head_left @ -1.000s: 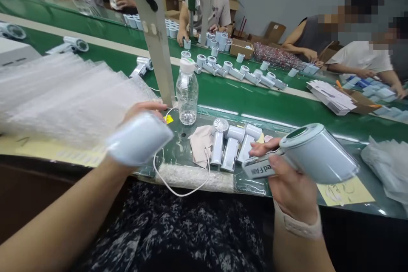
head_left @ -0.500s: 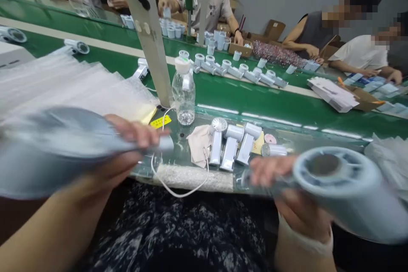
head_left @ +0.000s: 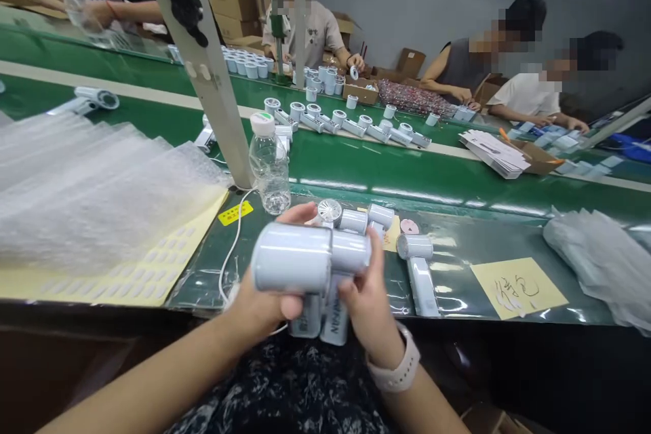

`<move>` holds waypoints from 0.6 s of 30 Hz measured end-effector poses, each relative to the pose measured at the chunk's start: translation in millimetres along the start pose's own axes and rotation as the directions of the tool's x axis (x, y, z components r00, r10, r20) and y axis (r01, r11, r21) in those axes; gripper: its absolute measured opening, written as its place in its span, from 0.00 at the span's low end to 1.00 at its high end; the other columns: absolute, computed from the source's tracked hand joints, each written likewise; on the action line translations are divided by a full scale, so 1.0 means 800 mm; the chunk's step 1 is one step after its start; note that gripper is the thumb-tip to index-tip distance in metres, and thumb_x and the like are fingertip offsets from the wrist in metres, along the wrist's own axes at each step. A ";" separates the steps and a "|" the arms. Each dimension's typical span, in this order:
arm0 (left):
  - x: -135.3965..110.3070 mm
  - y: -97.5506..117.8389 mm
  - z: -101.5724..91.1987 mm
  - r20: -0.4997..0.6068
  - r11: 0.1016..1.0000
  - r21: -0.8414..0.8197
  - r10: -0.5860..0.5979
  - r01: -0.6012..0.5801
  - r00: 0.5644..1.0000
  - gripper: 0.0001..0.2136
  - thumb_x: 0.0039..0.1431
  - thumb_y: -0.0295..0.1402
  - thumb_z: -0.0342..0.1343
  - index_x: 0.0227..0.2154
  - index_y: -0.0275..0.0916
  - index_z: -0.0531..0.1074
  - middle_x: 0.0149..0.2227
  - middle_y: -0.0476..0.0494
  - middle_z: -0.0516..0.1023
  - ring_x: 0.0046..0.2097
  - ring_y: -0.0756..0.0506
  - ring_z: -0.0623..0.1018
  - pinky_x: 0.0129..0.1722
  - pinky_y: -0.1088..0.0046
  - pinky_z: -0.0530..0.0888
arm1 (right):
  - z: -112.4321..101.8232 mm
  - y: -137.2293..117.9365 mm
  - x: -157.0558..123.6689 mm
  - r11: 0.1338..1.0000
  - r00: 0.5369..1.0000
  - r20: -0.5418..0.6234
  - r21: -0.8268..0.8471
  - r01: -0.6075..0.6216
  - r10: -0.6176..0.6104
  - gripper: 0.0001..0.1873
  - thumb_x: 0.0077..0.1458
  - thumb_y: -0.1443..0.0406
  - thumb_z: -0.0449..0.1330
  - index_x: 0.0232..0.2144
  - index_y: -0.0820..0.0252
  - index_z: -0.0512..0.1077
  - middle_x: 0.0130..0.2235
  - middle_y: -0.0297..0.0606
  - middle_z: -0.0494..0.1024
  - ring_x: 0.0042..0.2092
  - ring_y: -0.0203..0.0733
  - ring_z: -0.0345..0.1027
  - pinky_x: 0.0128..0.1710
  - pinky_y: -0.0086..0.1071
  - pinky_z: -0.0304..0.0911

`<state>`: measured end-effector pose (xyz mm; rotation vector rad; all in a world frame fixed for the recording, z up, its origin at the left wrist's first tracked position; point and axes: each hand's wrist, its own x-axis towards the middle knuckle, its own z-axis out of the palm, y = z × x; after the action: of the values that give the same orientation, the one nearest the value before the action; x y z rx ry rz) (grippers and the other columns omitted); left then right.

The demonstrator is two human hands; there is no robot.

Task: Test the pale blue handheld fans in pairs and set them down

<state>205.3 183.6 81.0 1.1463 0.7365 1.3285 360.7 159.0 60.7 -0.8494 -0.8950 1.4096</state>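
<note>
Two pale blue handheld fans are held side by side over the table's near edge. My left hand point(head_left: 264, 302) is closed around the nearer, larger-looking fan point(head_left: 292, 259). My right hand point(head_left: 369, 298) grips the second fan point(head_left: 350, 252), whose handle point(head_left: 333, 322) hangs down with dark lettering on it. The two fan heads touch each other. Just behind my hands, several more fans point(head_left: 350, 218) lie in a row on the green mat. One fan point(head_left: 420, 264) lies alone to the right of them.
A clear water bottle point(head_left: 269, 166) stands by a slanted white post point(head_left: 213, 74). Bubble-wrap bags point(head_left: 86, 190) and a yellow label sheet point(head_left: 127, 278) lie at left. A yellow note point(head_left: 519, 285) and plastic bags point(head_left: 600, 258) are at right. Other people work across the green conveyor point(head_left: 386, 163).
My hands were apart, each swinging a fan; they have come together in front of me with the fans side by side. The view has shifted to the right.
</note>
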 end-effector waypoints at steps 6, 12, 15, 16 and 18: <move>0.006 -0.031 0.036 0.189 0.961 0.252 0.062 -0.110 0.980 0.32 0.60 0.56 0.52 0.63 0.46 0.60 0.62 0.36 0.62 0.63 0.33 0.63 0.63 0.55 0.63 | -0.027 -0.038 -0.008 0.944 0.984 0.153 -0.328 -0.038 0.093 0.64 0.45 0.55 0.73 0.70 0.52 0.36 0.67 0.51 0.59 0.65 0.56 0.59 0.65 0.53 0.52; 0.054 -0.048 0.002 0.320 0.457 0.856 -0.097 -0.244 0.942 0.14 0.59 0.39 0.58 0.46 0.42 0.77 0.62 0.34 0.60 0.59 0.29 0.65 0.61 0.41 0.61 | -0.223 -0.142 0.049 0.285 0.835 -0.407 -0.905 -0.314 -0.370 0.62 0.44 0.48 0.69 0.71 0.59 0.43 0.62 0.61 0.65 0.59 0.71 0.63 0.54 0.59 0.62; 0.057 -0.056 -0.005 0.298 0.289 0.922 -0.106 -0.257 0.949 0.10 0.58 0.34 0.57 0.41 0.38 0.76 0.59 0.32 0.62 0.51 0.33 0.72 0.56 0.44 0.68 | -0.314 -0.155 0.067 -0.078 0.779 -0.575 -0.790 -0.608 -0.251 0.53 0.48 0.50 0.65 0.69 0.68 0.49 0.55 0.63 0.73 0.54 0.71 0.69 0.50 0.54 0.66; 0.055 -0.059 -0.005 0.286 0.280 0.927 -0.097 -0.249 0.953 0.10 0.57 0.34 0.57 0.40 0.37 0.76 0.59 0.31 0.61 0.50 0.34 0.73 0.55 0.45 0.69 | -0.333 -0.155 0.070 -0.105 0.763 -0.591 -0.768 -0.631 -0.260 0.52 0.49 0.51 0.64 0.68 0.69 0.51 0.53 0.63 0.74 0.53 0.70 0.71 0.50 0.53 0.66; 0.050 -0.063 -0.006 0.259 0.280 0.932 -0.069 -0.231 0.963 0.09 0.55 0.33 0.57 0.38 0.36 0.74 0.59 0.29 0.59 0.49 0.34 0.74 0.53 0.47 0.71 | -0.353 -0.154 0.076 -0.138 0.715 -0.617 -0.717 -0.683 -0.328 0.45 0.52 0.53 0.61 0.66 0.69 0.55 0.53 0.66 0.73 0.55 0.74 0.68 0.52 0.57 0.62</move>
<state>224.6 229.5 40.3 2.3282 1.3911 0.6487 666.1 229.3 48.8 -2.6933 -1.1887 0.0716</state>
